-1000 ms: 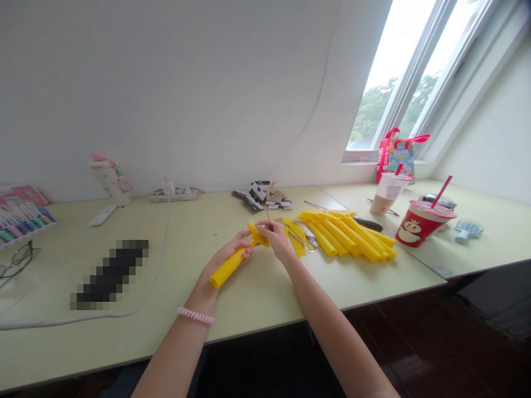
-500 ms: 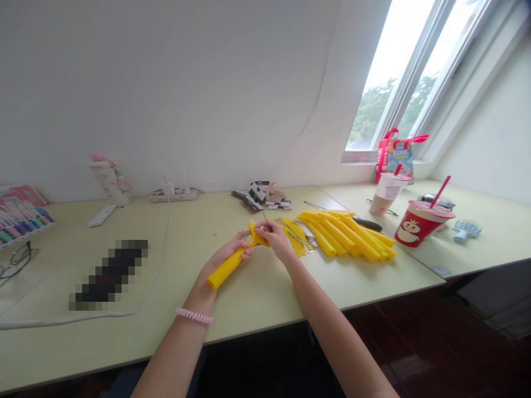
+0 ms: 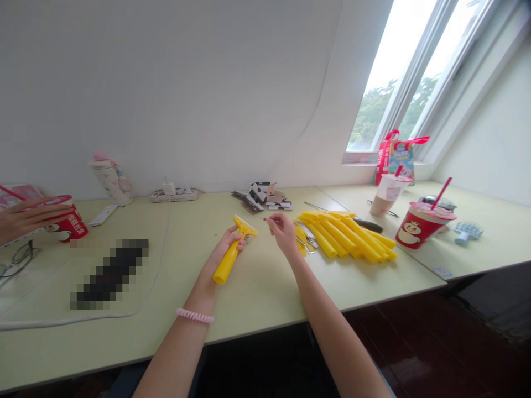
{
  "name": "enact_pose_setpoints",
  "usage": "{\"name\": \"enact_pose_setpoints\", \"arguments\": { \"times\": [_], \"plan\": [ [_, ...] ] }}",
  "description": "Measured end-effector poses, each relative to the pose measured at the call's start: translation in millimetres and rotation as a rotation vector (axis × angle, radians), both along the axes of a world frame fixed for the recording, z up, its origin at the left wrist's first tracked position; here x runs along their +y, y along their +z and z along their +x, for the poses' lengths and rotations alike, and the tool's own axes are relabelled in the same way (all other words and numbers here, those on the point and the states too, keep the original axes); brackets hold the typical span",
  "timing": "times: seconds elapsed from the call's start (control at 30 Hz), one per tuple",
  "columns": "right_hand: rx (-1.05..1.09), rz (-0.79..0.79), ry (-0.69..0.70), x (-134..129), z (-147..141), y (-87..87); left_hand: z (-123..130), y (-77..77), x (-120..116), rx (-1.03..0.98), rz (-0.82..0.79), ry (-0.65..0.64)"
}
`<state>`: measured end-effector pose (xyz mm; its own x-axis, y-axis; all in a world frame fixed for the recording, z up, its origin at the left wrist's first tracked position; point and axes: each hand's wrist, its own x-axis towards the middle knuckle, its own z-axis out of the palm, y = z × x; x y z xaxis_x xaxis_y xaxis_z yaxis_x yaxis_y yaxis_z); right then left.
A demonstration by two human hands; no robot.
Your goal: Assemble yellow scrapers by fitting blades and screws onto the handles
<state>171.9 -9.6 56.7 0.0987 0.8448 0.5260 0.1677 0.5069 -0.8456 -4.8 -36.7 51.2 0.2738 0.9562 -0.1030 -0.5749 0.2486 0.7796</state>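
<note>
My left hand [image 3: 225,247] is wrapped round the handle of a yellow scraper [image 3: 227,262], its wide T-shaped head pointing up and away from me. To the right, apart from the scraper, my right hand [image 3: 282,229] is closed in a pinch. Something thin seems to stick out from its fingertips, too small to make out. Just right of that hand lie flat yellow scraper parts [image 3: 306,239] and pale metal pieces, partly hidden by the hand. Beside them is a pile of yellow tube handles [image 3: 348,235]. Small metal bits show behind the scraper head.
Another person's hand [image 3: 25,221] holds a red cup [image 3: 74,224] at the left. Black-and-white packaging [image 3: 259,193] lies by the wall near a power strip [image 3: 182,194]. A red drink cup [image 3: 423,224] and a clear-topped cup [image 3: 388,193] stand right. A white cable [image 3: 160,260] crosses the left side.
My right hand has moved off the scraper head to the right. My left hand has turned the scraper so its head shows. Another person's hand with a red cup has appeared at the left.
</note>
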Motion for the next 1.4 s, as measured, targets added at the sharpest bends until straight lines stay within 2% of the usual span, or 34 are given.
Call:
{"name": "enact_pose_setpoints", "arguments": {
  "times": [0.13, 0.4, 0.73, 1.07, 1.17, 1.33, 1.4],
  "plan": [
    [0.117, 0.056, -0.020, -4, 4, 6.8, -1, -2.5, 3, -0.019, -0.010, 0.061],
    [-0.054, 0.246, -0.124, -11, 5, 12.2, 1, 1.1, 1, 0.086, -0.026, 0.060],
    [-0.085, 0.162, -0.118, -12, 6, 13.5, 0, 1.9, -1, 0.136, 0.004, 0.012],
    [-0.129, 0.212, -0.095, -13, 6, 13.8, 0, -2.7, 2, 0.136, 0.022, 0.020],
    [-0.172, 0.216, -0.132, -14, 7, 13.4, 0, -4.1, 2, 0.155, 0.037, 0.018],
    [-0.259, 0.167, -0.245, -13, 12, 11.6, 0, -2.6, -1, 0.221, 0.045, -0.071],
    [-0.295, 0.173, -0.249, -12, 15, 11.7, 1, -1.5, -3, 0.244, 0.032, -0.090]
  ]
}}
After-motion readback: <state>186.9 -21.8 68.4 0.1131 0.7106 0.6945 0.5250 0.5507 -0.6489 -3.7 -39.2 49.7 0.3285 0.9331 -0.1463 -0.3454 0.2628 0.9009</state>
